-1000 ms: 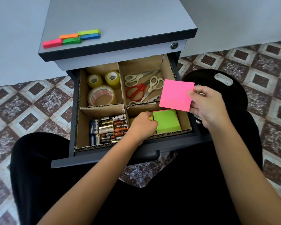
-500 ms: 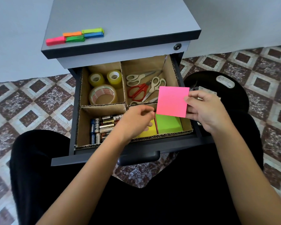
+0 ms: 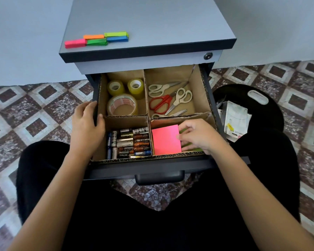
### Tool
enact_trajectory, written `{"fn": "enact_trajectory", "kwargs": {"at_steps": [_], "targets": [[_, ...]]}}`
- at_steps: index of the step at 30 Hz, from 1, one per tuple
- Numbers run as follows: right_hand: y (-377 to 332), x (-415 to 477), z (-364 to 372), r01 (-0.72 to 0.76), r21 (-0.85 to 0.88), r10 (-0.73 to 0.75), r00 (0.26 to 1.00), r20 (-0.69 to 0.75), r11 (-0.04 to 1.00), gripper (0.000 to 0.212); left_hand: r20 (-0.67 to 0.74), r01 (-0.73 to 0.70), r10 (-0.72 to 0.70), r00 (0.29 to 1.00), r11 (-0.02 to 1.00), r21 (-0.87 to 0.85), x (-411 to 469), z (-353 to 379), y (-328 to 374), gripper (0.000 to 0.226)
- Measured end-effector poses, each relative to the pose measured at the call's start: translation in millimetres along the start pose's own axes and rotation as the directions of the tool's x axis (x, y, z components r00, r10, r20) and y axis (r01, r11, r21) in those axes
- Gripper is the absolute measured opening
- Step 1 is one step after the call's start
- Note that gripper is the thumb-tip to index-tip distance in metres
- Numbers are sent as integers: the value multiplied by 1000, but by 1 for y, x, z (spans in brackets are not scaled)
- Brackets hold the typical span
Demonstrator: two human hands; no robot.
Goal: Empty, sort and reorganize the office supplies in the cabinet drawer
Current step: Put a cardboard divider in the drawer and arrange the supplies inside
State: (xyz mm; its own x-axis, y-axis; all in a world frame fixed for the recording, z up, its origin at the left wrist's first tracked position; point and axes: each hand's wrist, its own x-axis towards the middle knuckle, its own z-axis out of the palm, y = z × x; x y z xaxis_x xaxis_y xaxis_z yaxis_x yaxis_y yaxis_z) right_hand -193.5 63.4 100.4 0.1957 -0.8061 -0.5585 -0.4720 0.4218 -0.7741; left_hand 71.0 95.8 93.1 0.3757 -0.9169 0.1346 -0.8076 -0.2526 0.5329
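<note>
The cabinet drawer (image 3: 116, 171) stands pulled out, split by a cardboard divider (image 3: 147, 115) into four compartments. In the near-right one lies a pink sticky-note pad (image 3: 166, 142), and my right hand (image 3: 199, 135) pinches its right edge, lying over a green pad (image 3: 194, 149) that is mostly hidden. My left hand (image 3: 87, 124) grips the drawer's left wall, thumb hooked over the rim. Batteries (image 3: 129, 143) fill the near-left compartment. Tape rolls (image 3: 122, 105) sit far left and scissors (image 3: 169, 100) far right.
Coloured sticky flags (image 3: 96, 39) lie on the grey cabinet top (image 3: 161, 19). Right of the drawer a black seat (image 3: 272, 113) carries paper packets (image 3: 234, 120). My black-clad legs are under the drawer front, over a patterned tile floor.
My right hand lowered the pink pad from above the drawer into the near-right compartment. My left hand left that compartment and moved to the drawer's left wall.
</note>
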Motion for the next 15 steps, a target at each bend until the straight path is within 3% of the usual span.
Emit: {"fn": "enact_trajectory", "kwargs": {"at_steps": [6, 12, 15], "targets": [[10, 15, 14, 41, -422, -137, 970, -201, 906, 9, 118, 149, -142, 983, 987, -53, 1, 7, 4, 51], [13, 14, 19, 78, -507, -211, 955, -211, 858, 24, 152, 172, -168, 974, 985, -16, -1, 8, 4, 52], [16, 16, 20, 64, -460, -199, 947, -252, 886, 26, 151, 171, -168, 974, 985, -7, -1, 8, 2, 52]]}}
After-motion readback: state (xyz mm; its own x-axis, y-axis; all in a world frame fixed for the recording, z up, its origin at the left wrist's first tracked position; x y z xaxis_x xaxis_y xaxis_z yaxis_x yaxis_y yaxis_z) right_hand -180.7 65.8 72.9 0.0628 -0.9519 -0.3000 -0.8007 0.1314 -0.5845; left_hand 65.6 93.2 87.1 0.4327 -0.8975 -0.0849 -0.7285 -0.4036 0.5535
